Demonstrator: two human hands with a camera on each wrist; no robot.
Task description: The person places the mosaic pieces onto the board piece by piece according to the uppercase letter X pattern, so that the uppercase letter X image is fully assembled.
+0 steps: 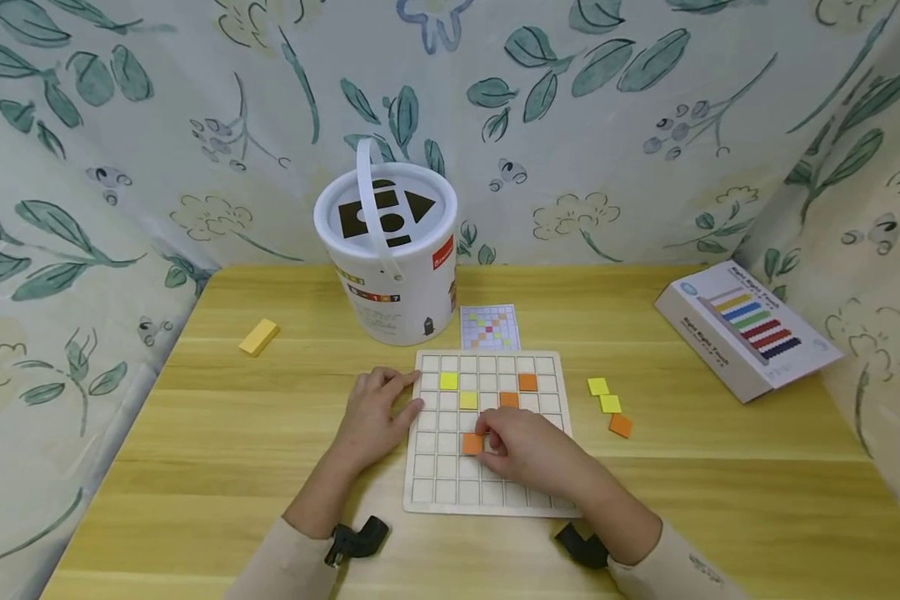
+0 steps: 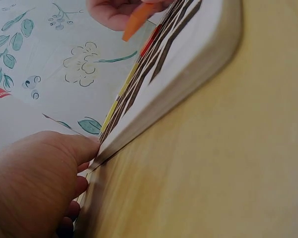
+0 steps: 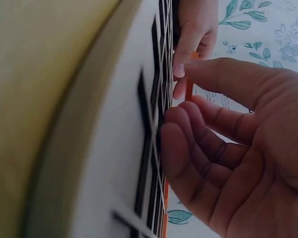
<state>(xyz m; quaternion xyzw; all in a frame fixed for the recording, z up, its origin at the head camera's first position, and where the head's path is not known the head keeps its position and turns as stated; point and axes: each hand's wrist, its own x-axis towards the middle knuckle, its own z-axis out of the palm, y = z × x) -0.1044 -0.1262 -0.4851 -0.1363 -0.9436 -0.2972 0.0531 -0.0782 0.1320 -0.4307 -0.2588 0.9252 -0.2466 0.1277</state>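
Pinching an orange tile point(image 1: 472, 444) above the grid board point(image 1: 446, 467), the right hand point(image 1: 536, 454) angles in from the near right, fingers curled. The left hand point(image 1: 375, 421) rests relaxed fingers against the board's left edge. Bare worktop point(image 1: 720, 500) separates the board's right edge from three loose tiles point(image 1: 610, 404).

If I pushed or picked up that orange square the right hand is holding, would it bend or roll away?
The orange square probably won't bend much: it looks straight in the right hand's pinch. It's likely light, since it looks small and thin. It probably won't roll, because its sides look straight, not round.
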